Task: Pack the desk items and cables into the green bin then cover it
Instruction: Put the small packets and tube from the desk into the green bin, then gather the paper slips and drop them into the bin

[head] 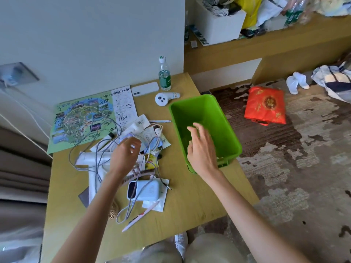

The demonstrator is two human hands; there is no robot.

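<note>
Bin (225,130) sits at the right edge of the surface (190,198). Behind it: bottle (164,77) near the wall, phone (145,89) left of the bottle, handheld device (164,98) just beside the bin's back-left corner. Map sheet (79,120) back left. Cable tangle (95,149) lies over loose papers (95,179), left of the bin. Power bank (143,190) in front of the tangle, pen (140,216) in front of that. Bag (266,105) on the floor, right of the bin.

Glossy plastic green bin (224,118), matt wood-look desk (190,202), braided cloth-sheathed cable (89,149), printed paper map (79,120), smooth plastic power bank (146,189).
</note>
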